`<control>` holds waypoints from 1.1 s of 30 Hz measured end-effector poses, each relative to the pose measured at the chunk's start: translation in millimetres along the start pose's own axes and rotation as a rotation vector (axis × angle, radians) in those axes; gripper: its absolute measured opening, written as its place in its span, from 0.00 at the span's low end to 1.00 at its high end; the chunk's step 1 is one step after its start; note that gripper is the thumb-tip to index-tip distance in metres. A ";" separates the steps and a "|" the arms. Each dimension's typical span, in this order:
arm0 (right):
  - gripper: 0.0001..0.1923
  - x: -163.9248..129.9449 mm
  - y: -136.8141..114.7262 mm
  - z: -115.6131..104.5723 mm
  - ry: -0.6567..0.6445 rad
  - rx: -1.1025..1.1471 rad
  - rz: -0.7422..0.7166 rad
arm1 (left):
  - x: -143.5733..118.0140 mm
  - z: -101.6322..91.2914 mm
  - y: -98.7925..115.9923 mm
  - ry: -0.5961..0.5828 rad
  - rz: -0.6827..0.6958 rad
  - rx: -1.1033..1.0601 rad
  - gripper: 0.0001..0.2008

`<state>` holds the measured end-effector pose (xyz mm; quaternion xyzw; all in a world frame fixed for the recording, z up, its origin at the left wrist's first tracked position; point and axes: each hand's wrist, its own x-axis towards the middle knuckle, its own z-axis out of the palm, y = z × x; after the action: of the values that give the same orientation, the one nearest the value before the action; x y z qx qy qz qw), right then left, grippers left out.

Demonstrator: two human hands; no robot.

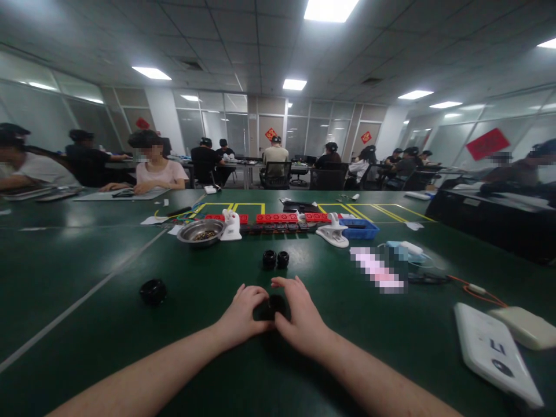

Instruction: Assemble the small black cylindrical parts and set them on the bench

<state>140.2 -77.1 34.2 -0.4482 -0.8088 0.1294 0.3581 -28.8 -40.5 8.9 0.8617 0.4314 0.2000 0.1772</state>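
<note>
My left hand and my right hand meet on the green table, both closed around a small black round part that shows between the thumbs. Two similar black round parts sit side by side a little farther out. Another black round part lies alone to the left of my left hand.
A metal bowl of small pieces, white clamp-like tools, red strips and a blue tray stand at the back. A white device and a beige box lie right. Several people sit at other tables.
</note>
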 end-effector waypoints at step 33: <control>0.36 4.6 2.5 -5.0 -0.095 -0.016 0.057 | -0.8 1.2 -1.9 0.011 0.007 0.016 0.18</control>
<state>143.6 -72.4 38.5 -0.4673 -0.8128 0.1540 0.3119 -29.9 -40.2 6.7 0.8634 0.4311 0.2018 0.1674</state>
